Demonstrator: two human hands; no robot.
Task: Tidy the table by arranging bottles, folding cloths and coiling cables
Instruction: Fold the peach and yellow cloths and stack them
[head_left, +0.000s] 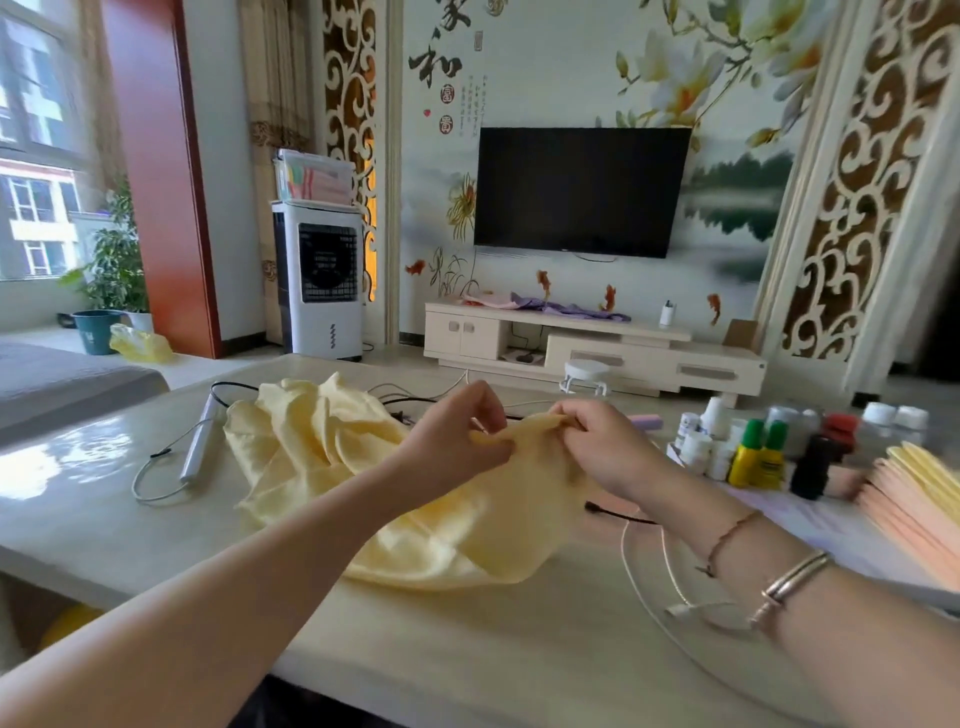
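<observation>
**Yellow cloth pinched over the desk**

The desk carries a crumpled yellow cloth, its edge lifted between both hands. Left fingers and right fingers each pinch that edge, close together. Bottles stand right of the fingers; cables lie below them.

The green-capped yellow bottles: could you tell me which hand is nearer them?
Right. The right hand, pinching the yellow cloth, is just left of the bottles; the left hand lies farther left.
</observation>
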